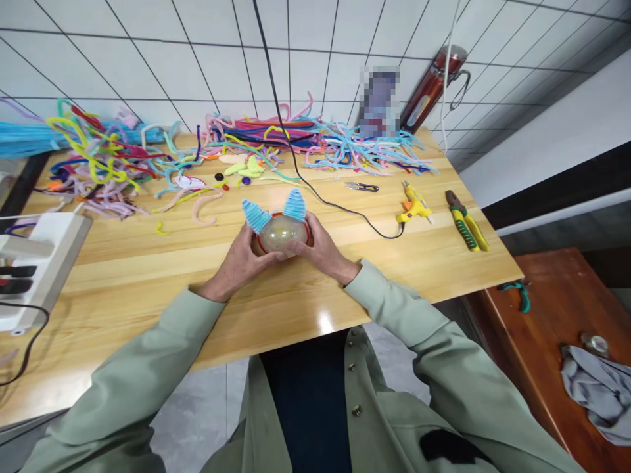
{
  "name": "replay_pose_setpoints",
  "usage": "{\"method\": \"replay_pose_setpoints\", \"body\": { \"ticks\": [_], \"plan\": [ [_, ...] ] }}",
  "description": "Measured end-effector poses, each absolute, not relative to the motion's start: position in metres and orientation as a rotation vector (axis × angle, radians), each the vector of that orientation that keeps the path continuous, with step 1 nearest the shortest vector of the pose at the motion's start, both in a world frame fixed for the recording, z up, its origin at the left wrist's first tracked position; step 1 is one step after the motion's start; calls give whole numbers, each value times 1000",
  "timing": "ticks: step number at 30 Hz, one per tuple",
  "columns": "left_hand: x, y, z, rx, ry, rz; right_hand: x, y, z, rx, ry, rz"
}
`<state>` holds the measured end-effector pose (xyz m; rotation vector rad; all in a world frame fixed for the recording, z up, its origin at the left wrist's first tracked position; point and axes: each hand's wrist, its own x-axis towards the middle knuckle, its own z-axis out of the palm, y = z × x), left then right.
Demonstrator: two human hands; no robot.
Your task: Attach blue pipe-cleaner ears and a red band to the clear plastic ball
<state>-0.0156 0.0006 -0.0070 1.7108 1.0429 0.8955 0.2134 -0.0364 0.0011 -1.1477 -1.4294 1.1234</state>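
Between my hands rests a rounded, see-through ball (282, 235) with a red band (259, 244) around it. Two light-blue wrapped ear shapes (295, 205) stick up from its far side. My left hand (246, 257) wraps the ball's left side, thumb along the near edge. My right hand (323, 249) grips the right side, its thumb pressed near the front. Both hands are just above or on the wooden table (236, 328); I cannot tell which. The fingers behind the ball are partly hidden.
Tangled pipe cleaners (108, 151) lie along the back. Small thread snips (362, 187), a yellow glue gun (414, 205) and pliers (467, 222) lie to the right. A white power strip (54, 256) stands at left. A black cord (315, 190) crosses the table to the glue gun.
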Motion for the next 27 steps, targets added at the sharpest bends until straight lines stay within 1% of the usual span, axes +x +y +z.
{"method": "replay_pose_setpoints", "body": {
  "ticks": [5, 9, 19, 27],
  "plan": [
    [-16, 3, -10, 1710, 986, 907, 214, -37, 1, -1090, -1406, 1147],
    [-15, 3, -6, 1744, 960, 897, 215, -38, 1, -1123, -1418, 1145],
    [-13, 2, -1, 1744, 978, 886, 214, -39, 6, -1161, -1434, 1132],
    [-12, 2, 4, 1758, 997, 865, 216, -39, 2, -1104, -1400, 1157]
  ]
}}
